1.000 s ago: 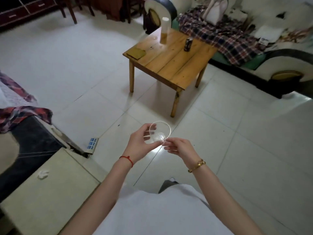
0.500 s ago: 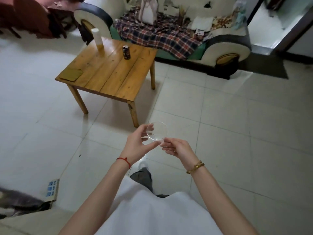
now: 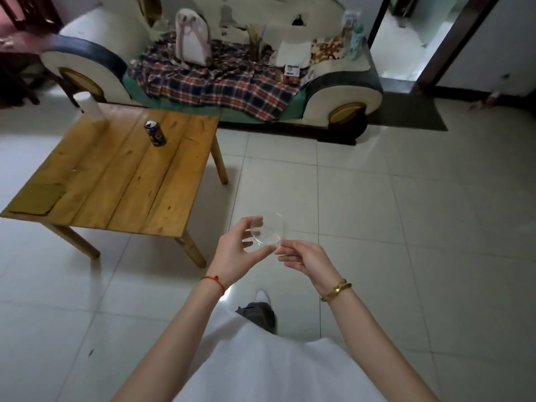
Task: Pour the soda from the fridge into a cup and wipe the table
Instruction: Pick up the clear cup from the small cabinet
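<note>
Holding the clear cup (image 3: 268, 230) upright in my left hand (image 3: 235, 253), my right hand (image 3: 301, 258) pinching its near rim, I face the soda can (image 3: 155, 133) standing on the table (image 3: 121, 181), ahead-left, nearer my left.

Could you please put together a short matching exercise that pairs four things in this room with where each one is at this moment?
Things
1. clear cup
2. soda can
3. plaid blanket
4. olive cloth

Places
A. flat on the near left corner of the wooden table
B. spread over the seat of the sofa
C. held above the tiled floor between the left hand and the right hand
D. upright on the far side of the wooden table

Pairs: 1-C, 2-D, 3-B, 4-A
</note>
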The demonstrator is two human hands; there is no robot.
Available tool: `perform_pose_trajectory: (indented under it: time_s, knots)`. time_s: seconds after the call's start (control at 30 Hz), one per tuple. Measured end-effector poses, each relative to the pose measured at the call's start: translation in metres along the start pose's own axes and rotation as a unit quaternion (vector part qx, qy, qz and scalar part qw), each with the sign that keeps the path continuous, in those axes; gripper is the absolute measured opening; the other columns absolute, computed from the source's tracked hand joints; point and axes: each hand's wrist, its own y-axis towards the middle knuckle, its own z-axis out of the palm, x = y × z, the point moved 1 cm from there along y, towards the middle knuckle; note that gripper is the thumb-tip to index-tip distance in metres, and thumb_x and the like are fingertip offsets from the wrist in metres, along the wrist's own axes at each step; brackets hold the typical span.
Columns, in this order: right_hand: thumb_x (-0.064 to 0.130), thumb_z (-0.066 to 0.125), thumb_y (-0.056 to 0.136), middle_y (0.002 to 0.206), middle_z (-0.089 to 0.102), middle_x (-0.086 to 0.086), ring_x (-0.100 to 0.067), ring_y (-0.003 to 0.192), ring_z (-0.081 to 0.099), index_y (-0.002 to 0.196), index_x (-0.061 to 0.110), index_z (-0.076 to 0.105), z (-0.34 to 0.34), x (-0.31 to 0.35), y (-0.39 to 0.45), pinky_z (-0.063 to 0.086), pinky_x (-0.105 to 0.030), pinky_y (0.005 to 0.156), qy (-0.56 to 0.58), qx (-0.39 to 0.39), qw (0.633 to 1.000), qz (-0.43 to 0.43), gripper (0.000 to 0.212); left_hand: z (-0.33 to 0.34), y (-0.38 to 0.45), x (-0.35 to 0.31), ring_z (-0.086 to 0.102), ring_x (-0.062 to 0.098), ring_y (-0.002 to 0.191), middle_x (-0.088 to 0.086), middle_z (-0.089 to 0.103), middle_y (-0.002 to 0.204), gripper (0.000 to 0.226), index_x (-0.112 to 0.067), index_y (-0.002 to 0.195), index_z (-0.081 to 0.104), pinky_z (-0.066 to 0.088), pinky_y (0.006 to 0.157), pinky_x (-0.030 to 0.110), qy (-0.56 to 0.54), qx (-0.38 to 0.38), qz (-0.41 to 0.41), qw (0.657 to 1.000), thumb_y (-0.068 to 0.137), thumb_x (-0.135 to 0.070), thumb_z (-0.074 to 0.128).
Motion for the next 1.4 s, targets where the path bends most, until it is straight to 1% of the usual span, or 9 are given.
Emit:
perform_pose_trajectory:
  time_s: [0.27, 0.57, 0.7, 0.77, 0.9, 1.1, 1.23, 1.33, 1.4]
  knots:
    - [0.015, 0.042, 0.101, 0.095, 0.074, -0.010, -0.023, 0.092, 0.070, 0.112, 0.002, 0.067, 0.013, 0.100, 0.117, 0.056, -0.030, 0.088, -0.018, 0.017, 1.000, -0.006, 0.031, -0.035, 0.143, -0.013, 0.060, 0.008, 0.113, -0.009, 0.061, 0.125, 0.063, -0.019, 0.131, 0.053, 0.053, 0.098, 0.034, 0.018, -0.013, 0.005, 1.000, 0.076, -0.031, 0.081]
    - [0.016, 0.040, 0.102, 0.096, 0.074, -0.008, -0.022, 0.095, 0.070, 0.111, 0.007, 0.067, 0.046, 0.160, 0.231, 0.055, -0.031, 0.091, -0.082, 0.106, 0.991, 0.017, 0.031, -0.066, 0.238, 0.011, 0.058, 0.009, 0.116, -0.009, 0.059, 0.126, 0.063, -0.020, 0.129, 0.053, 0.052, 0.099, 0.036, 0.013, -0.081, -0.059, 0.995, 0.075, -0.031, 0.081]
    - [0.015, 0.039, 0.102, 0.099, 0.073, -0.010, -0.022, 0.092, 0.069, 0.102, 0.012, 0.069, 0.058, 0.198, 0.292, 0.054, -0.031, 0.089, -0.124, 0.164, 0.978, 0.020, 0.031, -0.073, 0.285, 0.022, 0.056, -0.004, 0.112, -0.018, 0.058, 0.123, 0.061, -0.025, 0.127, 0.053, 0.052, 0.096, 0.028, -0.004, -0.141, -0.096, 0.985, 0.074, -0.034, 0.082]
    - [0.015, 0.039, 0.102, 0.101, 0.073, -0.012, -0.021, 0.092, 0.068, 0.106, 0.009, 0.069, 0.066, 0.223, 0.324, 0.054, -0.030, 0.089, -0.154, 0.194, 0.969, 0.020, 0.031, -0.079, 0.312, 0.023, 0.054, -0.010, 0.110, -0.025, 0.056, 0.121, 0.063, -0.029, 0.127, 0.053, 0.052, 0.095, 0.023, -0.002, -0.173, -0.113, 0.978, 0.072, -0.041, 0.080]
    - [0.017, 0.041, 0.102, 0.098, 0.074, -0.009, -0.018, 0.093, 0.069, 0.104, 0.011, 0.068, 0.084, 0.280, 0.385, 0.055, -0.027, 0.088, -0.208, 0.259, 0.943, 0.020, 0.028, -0.089, 0.364, 0.012, 0.055, -0.005, 0.112, -0.023, 0.057, 0.122, 0.064, -0.031, 0.127, 0.053, 0.051, 0.095, 0.025, -0.032, -0.259, -0.148, 0.954, 0.071, -0.046, 0.079]
    - [0.018, 0.042, 0.102, 0.102, 0.073, -0.011, -0.016, 0.091, 0.068, 0.111, 0.007, 0.068, 0.118, 0.343, 0.457, 0.054, -0.030, 0.089, -0.290, 0.352, 0.890, 0.023, 0.030, -0.104, 0.423, 0.002, 0.057, 0.000, 0.112, -0.020, 0.059, 0.122, 0.079, -0.032, 0.125, 0.054, 0.052, 0.096, 0.032, -0.057, -0.370, -0.185, 0.909, 0.057, -0.068, 0.070]
    - [0.019, 0.043, 0.102, 0.096, 0.073, -0.008, -0.015, 0.088, 0.067, 0.110, 0.006, 0.068, 0.145, 0.359, 0.485, 0.054, -0.024, 0.080, -0.318, 0.406, 0.856, 0.032, 0.030, -0.113, 0.441, 0.003, 0.058, 0.005, 0.114, -0.014, 0.060, 0.123, 0.066, -0.029, 0.127, 0.053, 0.052, 0.098, 0.033, -0.053, -0.429, -0.215, 0.876, 0.068, -0.042, 0.080]
    - [0.018, 0.042, 0.102, 0.097, 0.072, -0.008, -0.015, 0.088, 0.066, 0.110, 0.006, 0.067, 0.168, 0.360, 0.497, 0.053, -0.022, 0.078, -0.336, 0.438, 0.832, 0.043, 0.030, -0.122, 0.444, 0.007, 0.058, 0.004, 0.112, -0.017, 0.060, 0.121, 0.067, -0.031, 0.128, 0.052, 0.051, 0.095, 0.028, -0.052, -0.466, -0.239, 0.850, 0.069, -0.040, 0.081]
    - [0.020, 0.042, 0.102, 0.095, 0.073, -0.005, -0.015, 0.090, 0.067, 0.103, 0.013, 0.068, 0.183, 0.358, 0.503, 0.054, -0.025, 0.082, -0.352, 0.458, 0.816, 0.042, 0.027, -0.128, 0.445, 0.012, 0.058, 0.006, 0.113, -0.015, 0.059, 0.123, 0.069, -0.032, 0.130, 0.049, 0.051, 0.095, 0.028, -0.057, -0.482, -0.254, 0.837, 0.068, -0.040, 0.081]
